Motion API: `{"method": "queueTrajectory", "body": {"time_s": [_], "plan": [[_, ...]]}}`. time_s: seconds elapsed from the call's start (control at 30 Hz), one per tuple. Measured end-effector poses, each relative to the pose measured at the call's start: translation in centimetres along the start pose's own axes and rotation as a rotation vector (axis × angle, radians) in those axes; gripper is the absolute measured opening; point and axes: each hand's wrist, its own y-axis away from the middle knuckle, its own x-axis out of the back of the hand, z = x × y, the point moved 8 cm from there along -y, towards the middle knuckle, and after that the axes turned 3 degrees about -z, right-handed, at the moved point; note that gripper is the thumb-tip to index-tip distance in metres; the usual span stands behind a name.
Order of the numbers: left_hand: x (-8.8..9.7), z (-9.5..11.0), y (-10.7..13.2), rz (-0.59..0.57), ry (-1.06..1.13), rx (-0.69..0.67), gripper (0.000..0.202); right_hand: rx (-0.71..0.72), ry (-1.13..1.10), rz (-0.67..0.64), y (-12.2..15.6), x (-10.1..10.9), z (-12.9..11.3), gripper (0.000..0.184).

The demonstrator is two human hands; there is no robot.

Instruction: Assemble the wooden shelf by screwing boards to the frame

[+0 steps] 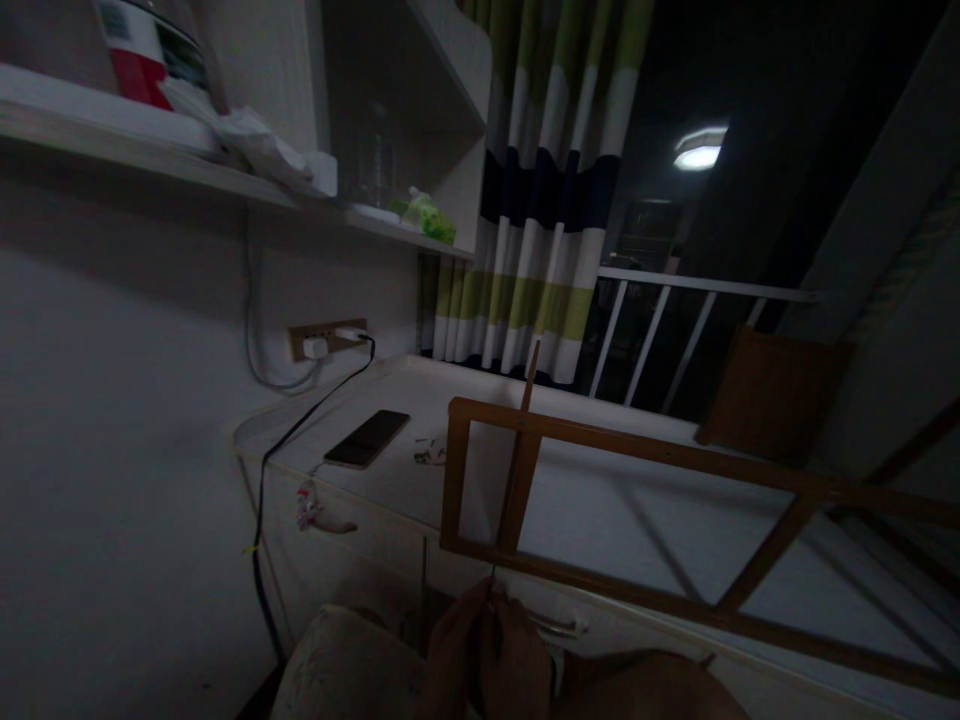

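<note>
My left hand (pixel 456 645) and my right hand (pixel 517 655) are close together at the bottom middle, in front of a drawer. Their fingers are closed and meet around something small and thin, too dark to name; a thin dark tip shows just above the fingertips. Right above them is the lower rail of a brown wooden frame (pixel 667 452) with crossbars, which extends to the right over the white desk (pixel 600 500). A narrow wooden strip (pixel 531 375) sticks up behind the frame's left end. Small pieces (pixel 429 452) lie on the desk left of the frame.
A phone (pixel 367 438) lies on the desk. A black cable (pixel 300 425) runs from the wall socket (pixel 330 338) down the desk's left side. Shelves (pixel 187 165) overhang the left. A wooden panel (pixel 772 395) stands at the back right, near the striped curtain (pixel 536 200) and railing (pixel 652 320).
</note>
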Motion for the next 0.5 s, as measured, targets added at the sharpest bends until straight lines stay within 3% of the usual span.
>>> {"method": "queueTrajectory", "body": {"time_s": [0.1,0.3,0.5], "plan": [[0.1,-0.2,-0.3,-0.01,-0.018,-0.007,0.021,0.03,0.039,-0.072,-0.2,-0.3,-0.4,0.032],[1.1,-1.5,-1.5,0.002,-0.012,0.005,0.025,0.049,0.065,-0.053,-0.4,0.1,-0.7,0.031],[0.9,-2.5,-1.1,-0.049,-0.035,0.126,0.011,0.047,0.128,-0.127,-0.3,-0.5,-0.9,0.034]]}}
